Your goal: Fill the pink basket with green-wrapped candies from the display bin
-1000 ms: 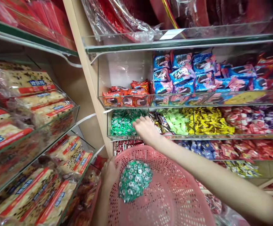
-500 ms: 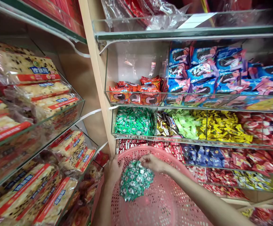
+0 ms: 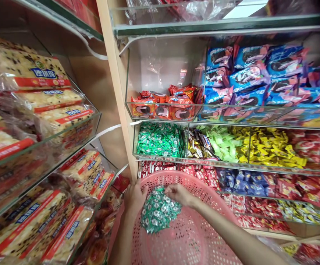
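Observation:
A pink perforated plastic basket [image 3: 198,184] is in the lower middle, tilted so that I look into it. My left hand [image 3: 134,197] grips its left rim, fingers over the edge and thumb on the inner side. Inside, at the left, lies a clump of green-wrapped candies [image 3: 160,213]; whether a clear bag surrounds them I cannot tell. My right hand [image 3: 180,195] reaches in from the right, with curled fingers pinching at the clump's upper right edge. Its fingertips are partly hidden.
Behind the basket, a glass-fronted shelf holds green candies [image 3: 160,140], light-green sweets [image 3: 223,143] and yellow sweets [image 3: 273,147]. Blue snack packs [image 3: 248,77] and orange packs [image 3: 162,105] sit above. Packaged puffed-rice bars [image 3: 38,73] line the left shelves. A wooden post [image 3: 118,88] stands between.
The view has shifted slightly, so the right-hand shelves appear further right. Both hands stay almost where they were, at the basket rim and at the green candies.

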Demonstrator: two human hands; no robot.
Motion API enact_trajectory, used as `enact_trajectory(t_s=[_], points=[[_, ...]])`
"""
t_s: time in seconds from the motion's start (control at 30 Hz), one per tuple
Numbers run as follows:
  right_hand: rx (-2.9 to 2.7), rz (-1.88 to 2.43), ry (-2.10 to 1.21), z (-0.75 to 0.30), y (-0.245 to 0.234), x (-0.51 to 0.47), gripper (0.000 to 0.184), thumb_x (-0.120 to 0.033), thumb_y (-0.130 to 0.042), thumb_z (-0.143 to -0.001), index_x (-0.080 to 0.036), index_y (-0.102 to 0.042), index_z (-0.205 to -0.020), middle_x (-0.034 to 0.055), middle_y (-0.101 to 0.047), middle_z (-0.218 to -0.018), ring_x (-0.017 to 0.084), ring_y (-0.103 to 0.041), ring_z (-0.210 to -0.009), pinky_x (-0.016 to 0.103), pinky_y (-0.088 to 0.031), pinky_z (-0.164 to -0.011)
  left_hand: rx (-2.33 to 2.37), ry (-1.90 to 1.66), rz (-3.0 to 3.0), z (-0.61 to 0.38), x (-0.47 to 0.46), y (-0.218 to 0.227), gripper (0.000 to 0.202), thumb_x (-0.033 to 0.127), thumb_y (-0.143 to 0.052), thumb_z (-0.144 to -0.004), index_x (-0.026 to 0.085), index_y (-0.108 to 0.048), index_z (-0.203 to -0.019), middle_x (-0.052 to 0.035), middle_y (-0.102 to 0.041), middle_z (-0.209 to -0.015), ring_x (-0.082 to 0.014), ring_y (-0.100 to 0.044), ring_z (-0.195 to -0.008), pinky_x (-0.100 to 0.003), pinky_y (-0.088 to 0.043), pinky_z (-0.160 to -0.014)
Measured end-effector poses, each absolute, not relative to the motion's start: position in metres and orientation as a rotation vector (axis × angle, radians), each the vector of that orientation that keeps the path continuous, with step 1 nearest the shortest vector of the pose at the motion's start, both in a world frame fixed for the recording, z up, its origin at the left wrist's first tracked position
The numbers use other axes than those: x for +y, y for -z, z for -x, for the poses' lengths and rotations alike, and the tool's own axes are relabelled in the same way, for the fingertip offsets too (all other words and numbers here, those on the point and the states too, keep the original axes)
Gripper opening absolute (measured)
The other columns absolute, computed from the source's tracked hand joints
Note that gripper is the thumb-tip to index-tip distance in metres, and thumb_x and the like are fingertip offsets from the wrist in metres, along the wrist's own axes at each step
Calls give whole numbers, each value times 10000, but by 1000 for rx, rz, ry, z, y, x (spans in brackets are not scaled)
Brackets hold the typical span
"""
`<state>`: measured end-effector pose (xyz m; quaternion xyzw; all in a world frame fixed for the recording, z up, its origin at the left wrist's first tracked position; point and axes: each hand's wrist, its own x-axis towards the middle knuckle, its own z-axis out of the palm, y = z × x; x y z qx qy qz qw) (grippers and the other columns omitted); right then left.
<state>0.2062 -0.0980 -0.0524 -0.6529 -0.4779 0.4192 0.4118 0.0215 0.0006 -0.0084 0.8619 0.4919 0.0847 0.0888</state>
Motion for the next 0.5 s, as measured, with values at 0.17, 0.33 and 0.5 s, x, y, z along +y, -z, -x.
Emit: enact_trajectory(t_s=[0.17, 0.33, 0.5], points=[[-991, 1650, -1116, -205, 56, -92, 82, -213, -618, -675, -161, -555, -675, -68, -511, -509, 66, -461, -410, 186, -329, -423, 1467, -258, -2566, -22, 0, 9, 481, 385, -394, -869, 142, -509, -1268, -139, -616, -1160, -255, -575, -1017, -319, -413, -808], [-892, 1618, -1119, -202, 65, -86, 186, -250, -669, -647, -180, -502, -685, -80, -518, -510, 84, -529, -436, 206, -425, -465, 1475, -246, -2563, -22, -1, 8, 485, 396, -398, -870, 146, -507, -1271, -136, -603, -1187, -245, -565, -1031, -308, -408, -823], [-879, 1609, -1044, -201, 73, -86, 265, -266, -696, -620, -200, -476, -754, -89, -519, -528, 111, -558, -460, 229, -457, -472, 1473, -247, -2563, -21, 0, 7, 485, 396, -406, -868, 152, -501, -1276, -136, -611, -1168, -246, -569, -1023, -311, -409, -820]])
